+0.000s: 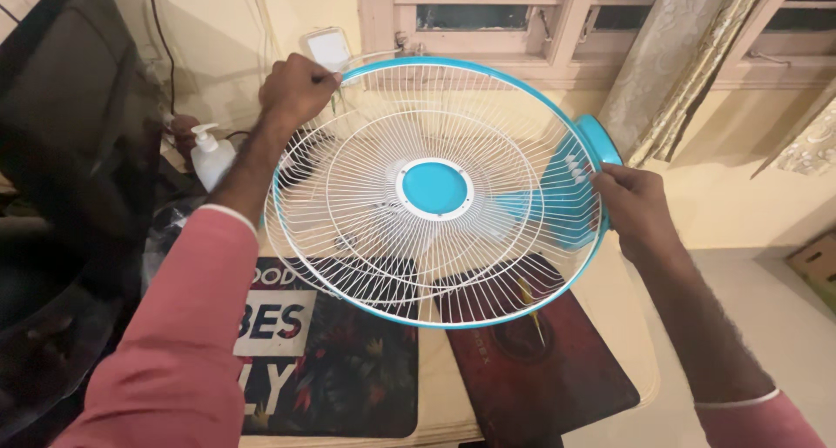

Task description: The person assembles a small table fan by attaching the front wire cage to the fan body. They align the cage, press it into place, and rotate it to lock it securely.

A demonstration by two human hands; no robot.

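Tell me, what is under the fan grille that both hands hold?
Through the white fan grille show a blue fan part and, lower, two dark mats on a cream table. The wires blur finer detail.

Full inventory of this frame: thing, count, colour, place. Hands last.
fan grille: 1, white wire with blue rim and blue centre disc, held up mid-frame
fan body: 1, blue, behind the grille at right
pump bottle: 1, white, left of the grille
mats: 2, one dark floral with lettering, one maroon, on the cream table below
curtain: 1, pale patterned, upper right
window frame: 1, pinkish, top
cardboard box: 1, brown, far right
left hand: grips the rim top left, pink sleeve
right hand: grips the rim at right
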